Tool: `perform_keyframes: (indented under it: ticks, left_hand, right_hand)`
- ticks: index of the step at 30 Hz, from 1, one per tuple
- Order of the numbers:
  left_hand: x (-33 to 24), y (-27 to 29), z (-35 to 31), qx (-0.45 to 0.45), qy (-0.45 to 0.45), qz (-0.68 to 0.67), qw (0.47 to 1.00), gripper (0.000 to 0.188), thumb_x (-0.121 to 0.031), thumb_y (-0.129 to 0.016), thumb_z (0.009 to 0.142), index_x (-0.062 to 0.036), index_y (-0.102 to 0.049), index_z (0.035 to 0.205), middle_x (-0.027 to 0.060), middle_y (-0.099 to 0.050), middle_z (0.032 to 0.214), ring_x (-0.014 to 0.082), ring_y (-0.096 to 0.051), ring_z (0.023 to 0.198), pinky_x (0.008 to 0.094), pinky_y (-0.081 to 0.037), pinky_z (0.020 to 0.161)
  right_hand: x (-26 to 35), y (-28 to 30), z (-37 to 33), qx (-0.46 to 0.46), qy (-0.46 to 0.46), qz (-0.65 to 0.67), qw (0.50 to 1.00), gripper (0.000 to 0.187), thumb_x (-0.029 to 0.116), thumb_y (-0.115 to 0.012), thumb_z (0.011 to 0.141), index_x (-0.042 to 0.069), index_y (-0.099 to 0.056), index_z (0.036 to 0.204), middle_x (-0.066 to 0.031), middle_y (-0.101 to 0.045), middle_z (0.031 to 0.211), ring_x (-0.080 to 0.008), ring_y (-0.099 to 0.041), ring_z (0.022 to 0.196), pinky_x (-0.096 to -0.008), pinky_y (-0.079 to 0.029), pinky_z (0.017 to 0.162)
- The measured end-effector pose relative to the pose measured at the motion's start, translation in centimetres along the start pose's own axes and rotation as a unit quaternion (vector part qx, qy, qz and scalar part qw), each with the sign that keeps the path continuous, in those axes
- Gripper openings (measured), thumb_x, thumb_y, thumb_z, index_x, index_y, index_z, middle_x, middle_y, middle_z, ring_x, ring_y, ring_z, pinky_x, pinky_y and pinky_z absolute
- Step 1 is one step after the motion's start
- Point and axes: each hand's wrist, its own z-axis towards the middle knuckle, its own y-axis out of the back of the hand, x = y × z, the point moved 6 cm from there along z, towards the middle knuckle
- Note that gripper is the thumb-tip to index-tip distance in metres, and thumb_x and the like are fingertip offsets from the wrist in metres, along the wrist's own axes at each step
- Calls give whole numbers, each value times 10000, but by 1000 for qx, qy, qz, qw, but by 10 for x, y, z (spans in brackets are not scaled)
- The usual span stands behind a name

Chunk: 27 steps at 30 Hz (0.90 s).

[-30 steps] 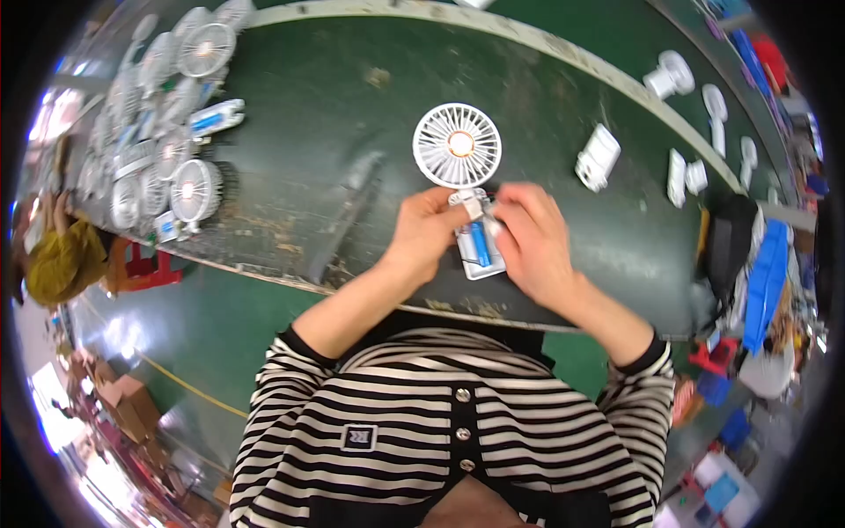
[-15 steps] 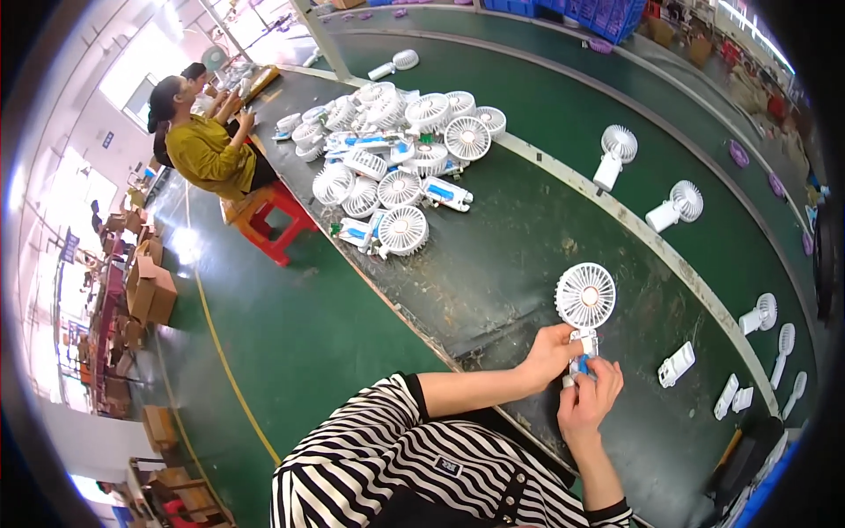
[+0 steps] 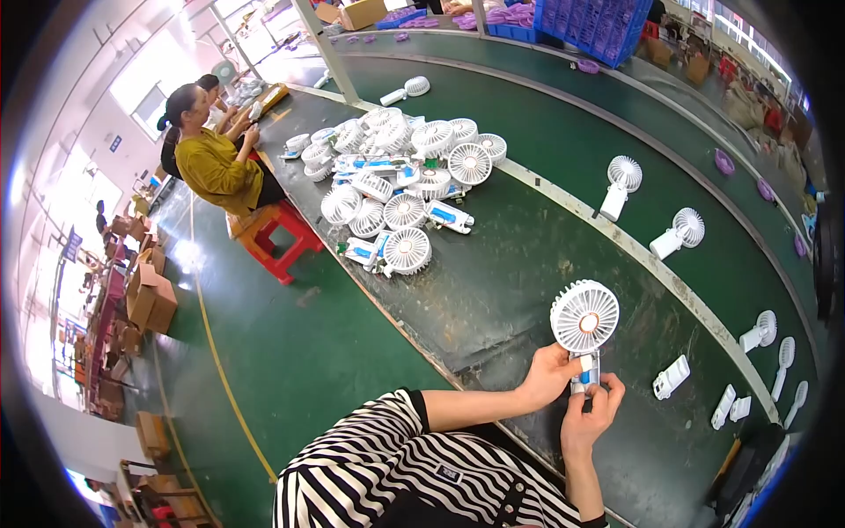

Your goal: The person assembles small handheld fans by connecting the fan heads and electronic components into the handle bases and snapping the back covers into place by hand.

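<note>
A white handheld fan (image 3: 585,318) is held over the dark table in front of me, its round grille pointing away from my body. Its handle is open, showing a blue part inside. My left hand (image 3: 550,374) grips the handle from the left, thumb across it just below the grille. At the handle's lower end, my right hand (image 3: 591,412) closes its fingers on the same fan. To the right on the table lies a white handle shell (image 3: 672,377), apart from both hands. Two smaller white pieces (image 3: 724,407) rest farther right.
A heap of white fans (image 3: 405,211) with open handles covers the table's far left part. Beyond a pale rail, a green conveyor (image 3: 563,132) carries several finished-looking fans (image 3: 679,233). Co-workers (image 3: 216,167) sit at the far left, one on a red stool (image 3: 286,246). Blue crates (image 3: 594,26) stand behind.
The held fan has come slightly nearer and its grille has tilted. My right hand has shifted a little downward at the handle's end. The whole view has moved slightly.
</note>
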Motion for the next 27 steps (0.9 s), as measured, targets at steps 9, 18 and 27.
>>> perform_keyframes:
  ticks: [9, 18, 27]
  left_hand:
    - [-11, 14, 16, -28, 64, 47, 996, 190, 6, -525, 796, 36, -599, 969, 92, -641, 915, 126, -599, 777, 242, -475, 675]
    - [-2, -3, 23, 14, 54, 46, 997, 234, -16, -565, 815, 37, -556, 1042, 143, -626, 1007, 140, -612, 835, 218, -470, 662]
    - [3, -9, 17, 34, 134, 33, 990, 215, -14, -615, 781, 19, -593, 992, 62, -645, 892, 68, -539, 705, 191, -397, 589]
  right_hand:
    - [-1, -1, 19, -12, -24, 45, 999, 123, 3, -600, 650, -1, -523, 746, -154, -527, 976, -293, -529, 874, -346, -443, 727]
    - [-10, 1, 21, -57, 6, -91, 994, 221, 14, -653, 569, 18, -527, 751, -126, -533, 950, -283, -524, 829, -368, -406, 703]
    - [-35, -1, 16, 57, -169, 63, 982, 640, 57, -621, 632, -22, -363, 1213, -197, -437, 1166, -357, -478, 1015, -395, -397, 864]
